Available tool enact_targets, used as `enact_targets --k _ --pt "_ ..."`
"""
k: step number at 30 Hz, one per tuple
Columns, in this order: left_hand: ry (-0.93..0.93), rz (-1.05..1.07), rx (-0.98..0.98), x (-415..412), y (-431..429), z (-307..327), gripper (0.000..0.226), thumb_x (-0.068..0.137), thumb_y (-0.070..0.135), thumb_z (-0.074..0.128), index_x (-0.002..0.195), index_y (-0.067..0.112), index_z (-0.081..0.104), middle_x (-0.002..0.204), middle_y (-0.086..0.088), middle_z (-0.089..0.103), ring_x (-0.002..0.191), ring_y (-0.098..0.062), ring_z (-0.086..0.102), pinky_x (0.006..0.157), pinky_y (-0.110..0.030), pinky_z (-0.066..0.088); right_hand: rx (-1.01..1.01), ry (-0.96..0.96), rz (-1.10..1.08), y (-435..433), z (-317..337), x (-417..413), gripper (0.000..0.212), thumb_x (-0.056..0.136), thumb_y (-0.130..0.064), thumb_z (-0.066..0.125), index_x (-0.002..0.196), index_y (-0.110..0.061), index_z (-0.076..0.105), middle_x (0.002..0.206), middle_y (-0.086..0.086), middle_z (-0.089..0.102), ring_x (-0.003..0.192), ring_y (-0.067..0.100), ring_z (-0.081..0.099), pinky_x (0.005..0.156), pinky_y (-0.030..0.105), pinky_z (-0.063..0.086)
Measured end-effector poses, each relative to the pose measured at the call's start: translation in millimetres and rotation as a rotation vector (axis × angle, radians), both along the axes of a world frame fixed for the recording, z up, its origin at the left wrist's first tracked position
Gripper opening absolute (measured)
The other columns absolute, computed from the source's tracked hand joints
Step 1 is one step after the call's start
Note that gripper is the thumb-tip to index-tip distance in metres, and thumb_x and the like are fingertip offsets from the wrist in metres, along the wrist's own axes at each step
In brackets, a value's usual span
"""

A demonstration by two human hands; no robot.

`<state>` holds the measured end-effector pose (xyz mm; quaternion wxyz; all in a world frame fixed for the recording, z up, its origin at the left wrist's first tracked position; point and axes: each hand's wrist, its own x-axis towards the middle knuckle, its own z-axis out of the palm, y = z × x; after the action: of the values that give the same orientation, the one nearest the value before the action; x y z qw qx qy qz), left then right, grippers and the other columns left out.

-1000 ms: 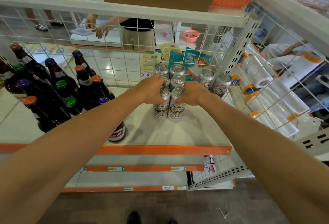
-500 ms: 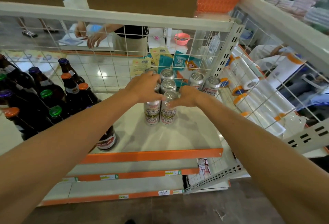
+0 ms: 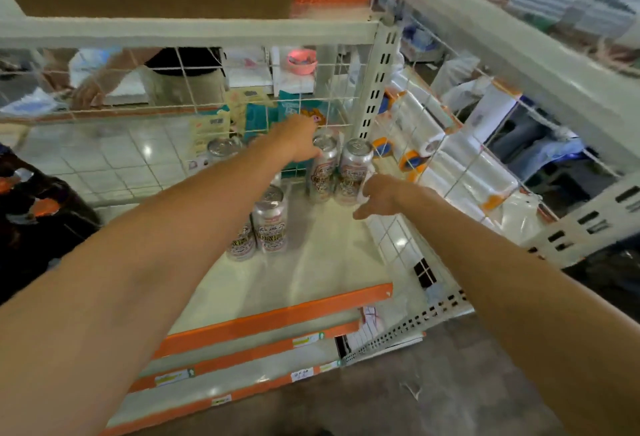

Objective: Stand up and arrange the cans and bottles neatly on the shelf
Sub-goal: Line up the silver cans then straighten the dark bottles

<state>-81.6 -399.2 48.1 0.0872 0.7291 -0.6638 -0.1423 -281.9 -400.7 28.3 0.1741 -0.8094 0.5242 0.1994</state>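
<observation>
- Shelf [image 3: 329, 262]: pale glossy board with an orange strip [image 3: 277, 312] along the front edge. A wire grid [image 3: 114, 172] closes the back.
- Landmark: slotted corner post [image 3: 379, 89], standing at the shelf's back right corner.
- Back pair of cans [image 3: 355, 165]: upright, side by side, just left of the post's foot.
- Front pair of cans [image 3: 270, 217]: upright, close together, well forward and left of the post. The left one is partly hidden by an arm.
- Single can [image 3: 221, 148]: farther left of the post, near the grid. It is blurred and only the top shows.
- Dark bottles [image 3: 38, 214]: clustered far left of the post, with orange caps, badly blurred.
</observation>
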Motion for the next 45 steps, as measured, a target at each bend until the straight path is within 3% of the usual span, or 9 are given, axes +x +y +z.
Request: enact_targets --k 3,11,20,25,28,31,35,42,45 --pt "0.013 -0.003 0.041 -14 -21 -12 0.034 0.086 0.034 0.073 0.106 0.007 0.063 0.092 -0.008 0.061 0.08 -0.022 0.057 0.066 -0.032 0.043 0.008 -0.038 -0.011 -7 -6 -8 0.07 0.093 -0.043 0.064 0.15 -0.014 0.036 0.153 0.008 0.037 0.141 0.027 0.035 0.111 0.036 0.032" --pt "0.146 0.092 0.072 -23 -34 -19 0.051 0.08 0.033 0.079 0.118 0.007 0.059 0.109 -0.008 0.062 0.094 -0.024 0.056 0.079 -0.033 0.045 0.047 -0.061 -0.061 -14 -18 -19 0.075 0.09 -0.047 0.066 0.149 -0.011 0.038 0.153 0.008 0.038 0.14 0.028 0.037 0.113 0.041 0.034" --pt "0.179 0.036 0.048 -27 3 -13 0.041 0.075 0.028 0.084 0.108 0.013 0.065 0.103 -0.007 0.068 0.09 -0.024 0.065 0.084 -0.039 0.054 0.015 -0.126 -0.02 1 5 -9 0.062 0.093 -0.04 0.065 0.144 -0.012 0.045 0.144 0.009 0.046 0.132 0.028 0.045 0.105 0.036 0.039" --pt "0.14 0.051 -0.009 -38 28 0 0.046 0.072 0.051 0.081 0.087 0.011 0.065 0.086 -0.008 0.069 0.078 -0.026 0.068 0.072 -0.04 0.057 -0.077 -0.322 0.004 20 13 3 0.053 0.085 -0.035 0.072 0.132 -0.017 0.056 0.124 0.009 0.062 0.11 0.027 0.058 0.091 0.037 0.049" --pt "0.128 0.106 -0.038 -41 45 13 0.05 0.072 0.056 0.079 0.076 0.011 0.058 0.073 -0.002 0.06 0.064 -0.018 0.057 0.052 -0.029 0.041 -0.103 -0.409 0.002 34 15 6 0.05 0.083 -0.031 0.072 0.127 -0.015 0.055 0.112 0.008 0.063 0.103 0.026 0.061 0.081 0.034 0.05" --pt "0.128 0.178 -0.085 -43 62 26 0.057 0.073 0.06 0.077 0.084 0.007 0.058 0.072 0.001 0.049 0.063 -0.014 0.048 0.051 -0.028 0.034 -0.136 -0.448 0.019 45 15 6 0.043 0.082 -0.029 0.072 0.119 -0.013 0.058 0.103 0.01 0.064 0.096 0.026 0.062 0.076 0.036 0.051" --pt "0.103 0.205 -0.09 -49 85 37 0.054 0.075 0.061 0.075 0.072 0.013 0.048 0.064 0.001 0.044 0.052 -0.012 0.04 0.047 -0.026 0.031 -0.137 -0.522 0.028 62 22 0 0.06 0.079 -0.034 0.077 0.132 -0.018 0.054 0.115 0.005 0.064 0.105 0.024 0.061 0.089 0.039 0.052" --pt "0.106 0.251 -0.08 -36 138 52 0.052 0.075 0.058 0.076 0.07 0.018 0.044 0.069 0.002 0.048 0.057 -0.011 0.043 0.05 -0.026 0.032 -0.121 -0.416 0.019 85 38 -6 0.073 0.084 -0.037 0.076 0.144 -0.011 0.044 0.14 0.01 0.052 0.123 0.028 0.052 0.089 0.029 0.04" --pt "0.082 0.271 -0.064 -25 162 50 0.052 0.074 0.058 0.077 0.077 0.015 0.049 0.081 0.0 0.058 0.07 -0.015 0.055 0.065 -0.029 0.049 -0.095 -0.375 -0.011 99 39 -1 0.077 0.085 -0.04 0.075 0.147 -0.008 0.041 0.146 0.012 0.047 0.13 0.029 0.048 0.096 0.03 0.039"
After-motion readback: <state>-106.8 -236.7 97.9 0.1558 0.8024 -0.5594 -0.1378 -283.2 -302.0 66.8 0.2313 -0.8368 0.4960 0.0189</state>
